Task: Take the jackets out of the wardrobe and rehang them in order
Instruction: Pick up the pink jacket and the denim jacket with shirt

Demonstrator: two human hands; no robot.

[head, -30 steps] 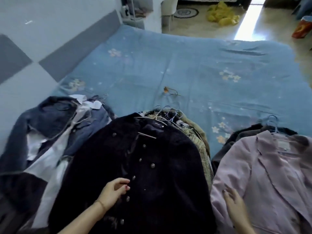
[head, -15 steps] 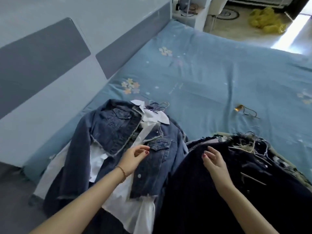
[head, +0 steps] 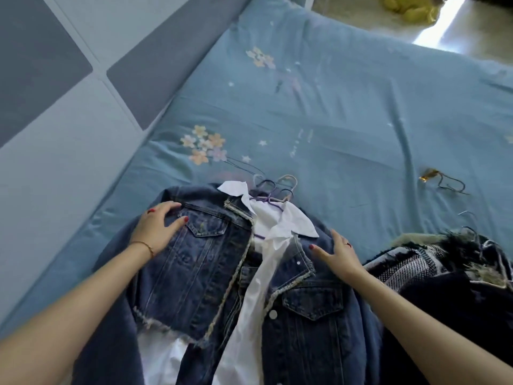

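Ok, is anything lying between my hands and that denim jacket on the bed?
No. The left hand and right hand both rest flat on the denim jacket, with nothing visible between. Its hangers poke out at the collar, uncovered.

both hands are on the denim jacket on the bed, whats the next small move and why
Probably close both hands on the denim jacket and lift it by its shoulders. The left hand and right hand lie open on either side of it, and the hanger hooks poke out at its collar.
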